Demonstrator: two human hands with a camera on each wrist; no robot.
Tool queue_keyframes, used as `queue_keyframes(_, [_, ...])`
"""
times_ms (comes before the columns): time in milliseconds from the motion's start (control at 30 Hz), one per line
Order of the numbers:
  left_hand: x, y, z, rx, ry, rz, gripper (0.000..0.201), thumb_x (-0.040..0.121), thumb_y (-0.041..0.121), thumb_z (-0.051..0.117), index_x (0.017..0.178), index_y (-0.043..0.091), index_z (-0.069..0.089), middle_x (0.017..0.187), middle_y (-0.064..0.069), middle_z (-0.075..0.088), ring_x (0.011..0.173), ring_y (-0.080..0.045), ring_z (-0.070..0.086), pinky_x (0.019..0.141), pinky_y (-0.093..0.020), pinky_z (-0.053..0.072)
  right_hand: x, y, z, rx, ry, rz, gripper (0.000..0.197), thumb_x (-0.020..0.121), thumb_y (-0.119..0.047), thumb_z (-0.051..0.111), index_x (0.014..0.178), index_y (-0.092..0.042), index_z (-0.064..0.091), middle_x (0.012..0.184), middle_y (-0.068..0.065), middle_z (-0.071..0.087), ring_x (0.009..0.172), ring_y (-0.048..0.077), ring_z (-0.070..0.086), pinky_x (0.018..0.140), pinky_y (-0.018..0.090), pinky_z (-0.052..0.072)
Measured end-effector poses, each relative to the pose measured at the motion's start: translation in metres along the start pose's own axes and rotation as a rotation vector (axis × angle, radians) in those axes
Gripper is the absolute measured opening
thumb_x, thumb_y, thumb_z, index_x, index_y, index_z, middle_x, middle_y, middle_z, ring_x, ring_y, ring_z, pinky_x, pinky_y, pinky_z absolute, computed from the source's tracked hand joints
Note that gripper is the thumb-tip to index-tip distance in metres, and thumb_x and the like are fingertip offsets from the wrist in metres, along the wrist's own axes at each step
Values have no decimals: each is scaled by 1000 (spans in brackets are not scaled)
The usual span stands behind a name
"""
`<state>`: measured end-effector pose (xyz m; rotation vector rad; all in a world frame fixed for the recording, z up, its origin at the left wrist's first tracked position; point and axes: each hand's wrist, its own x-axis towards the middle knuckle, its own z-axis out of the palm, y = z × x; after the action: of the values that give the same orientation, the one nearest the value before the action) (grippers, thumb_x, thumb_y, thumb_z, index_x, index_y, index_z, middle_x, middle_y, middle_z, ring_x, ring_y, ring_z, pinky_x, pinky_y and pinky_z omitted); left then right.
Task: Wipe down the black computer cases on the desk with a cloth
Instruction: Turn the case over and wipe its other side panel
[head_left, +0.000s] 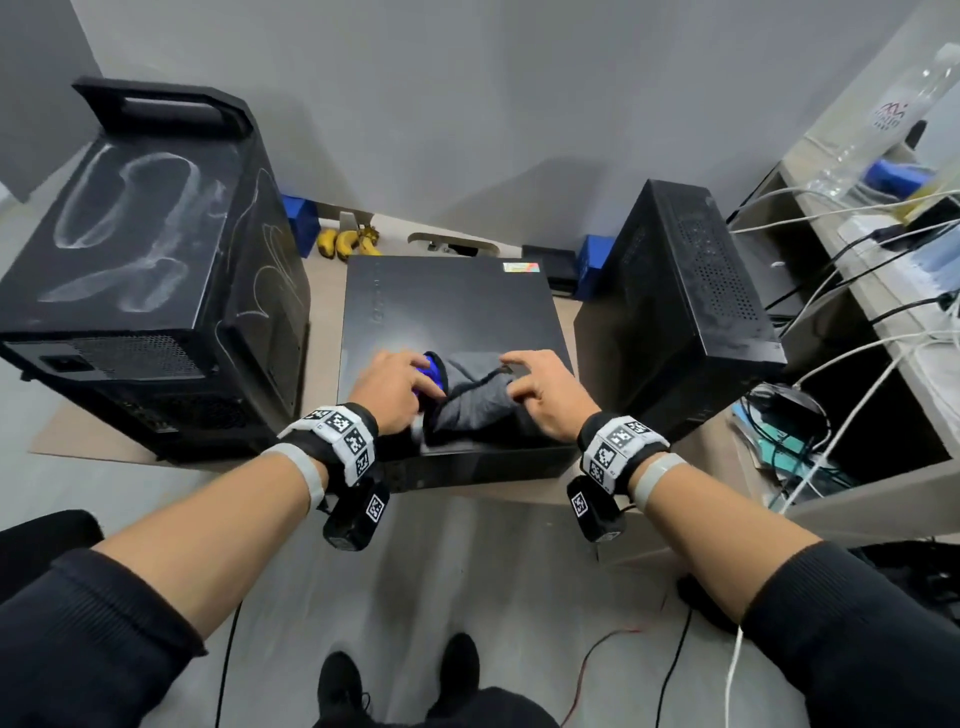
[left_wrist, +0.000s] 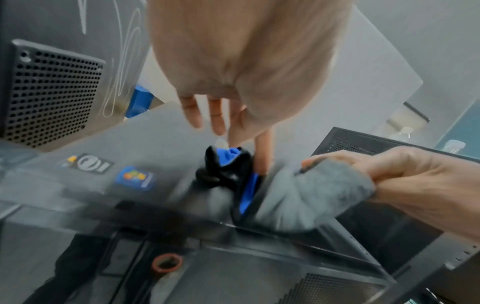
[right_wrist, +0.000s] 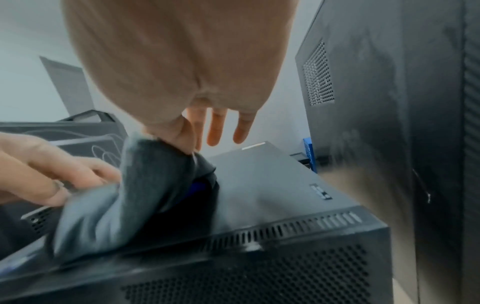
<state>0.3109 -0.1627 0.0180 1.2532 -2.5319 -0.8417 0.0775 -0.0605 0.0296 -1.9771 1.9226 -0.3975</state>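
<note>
Three black computer cases stand on a low desk: a big one (head_left: 130, 234) at left with dust streaks, a flat one (head_left: 452, 306) in the middle, and a tower (head_left: 685, 291) at right. A grey cloth (head_left: 472, 400) with a blue and black part lies bunched near the front edge of the flat case. My left hand (head_left: 415, 374) pinches its blue-black end (left_wrist: 228, 164) between thumb and forefinger, the other fingers straight. My right hand (head_left: 514, 374) pinches the grey end (right_wrist: 155, 164) and lifts it slightly off the case top.
Bananas (head_left: 345, 241) and blue boxes (head_left: 301, 218) lie behind the cases by the wall. A shelf unit (head_left: 857, 291) at right carries many white and black cables and a plastic bottle (head_left: 883, 119). Cables trail over the floor near my feet (head_left: 395, 686).
</note>
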Motion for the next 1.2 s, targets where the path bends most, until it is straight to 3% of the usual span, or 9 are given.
queue_keyframes(100, [0, -11, 7, 120, -117, -124, 41, 94, 7, 49, 105, 33, 79, 137, 11, 56, 126, -27, 40, 106, -30, 33, -4, 5, 6, -4, -148, 43, 32, 79, -2, 54, 95, -16, 78, 137, 0, 59, 133, 26, 33, 111, 46, 34])
queue_keyframes(233, [4, -15, 4, 17, -121, -140, 39, 90, 8, 53, 108, 31, 78, 132, 4, 62, 121, -26, 49, 108, -32, 34, -6, -7, 9, 105, 47, 33, 15, 82, -13, 63, 82, -19, 76, 123, 3, 64, 119, 23, 50, 105, 44, 41])
queue_keyframes(333, [2, -12, 1, -135, -65, -221, 30, 88, 3, 57, 103, 20, 78, 106, -4, 68, 100, -24, 61, 88, -25, 42, -1, -25, 12, 359, 149, 102, 12, 83, -22, 68, 92, -20, 59, 97, -5, 71, 92, 16, 65, 89, 41, 51])
queue_keyframes(400, [-5, -21, -2, -209, 49, -321, 28, 85, 5, 58, 94, 27, 72, 100, -2, 69, 91, -22, 63, 81, -26, 44, 8, -30, 19, 369, 116, 93, 30, 83, -27, 71, 106, -22, 53, 109, -5, 68, 100, 16, 64, 92, 40, 51])
queue_keyframes(500, [-18, -40, -5, -226, 221, -476, 29, 84, 7, 57, 105, 25, 66, 114, -6, 63, 111, -28, 59, 92, -33, 44, 26, -25, 43, 48, -65, -84, 66, 87, -40, 66, 147, -28, 42, 155, 9, 37, 143, 30, 31, 119, 48, 25])
queue_keyframes(600, [-35, -55, -4, -224, 281, -745, 48, 90, 23, 58, 137, 20, 50, 143, -12, 44, 135, -34, 37, 109, -45, 34, 47, -33, 72, -200, -274, -46, 67, 93, -59, 39, 155, -45, 17, 168, 5, -4, 153, 33, -11, 119, 62, -3])
queue_keyframes(867, [-35, -78, 26, -558, 211, -1037, 75, 100, 60, 33, 156, 11, 23, 161, -18, 24, 147, -36, 23, 121, -42, 17, 37, -32, 87, -231, -287, -27, 70, 90, -69, 35, 153, -52, 11, 167, 0, -12, 151, 30, -22, 117, 63, -11])
queue_keyframes(1033, [-24, -103, 32, -719, 135, -1042, 103, 74, 73, 34, 147, 0, 41, 151, -20, 44, 137, -36, 44, 118, -46, 31, -11, 42, 51, -213, -164, 330, 68, 93, -64, 40, 154, -47, 16, 167, 0, -8, 152, 29, -15, 121, 57, -3])
queue_keyframes(1200, [-23, -114, 37, -776, 104, -965, 88, 76, 64, 40, 136, 1, 55, 139, -16, 58, 125, -36, 55, 112, -45, 40, 16, 28, 47, -208, -146, 614, 72, 95, -66, 39, 156, -46, 7, 166, 11, -15, 150, 41, -15, 120, 59, -3])
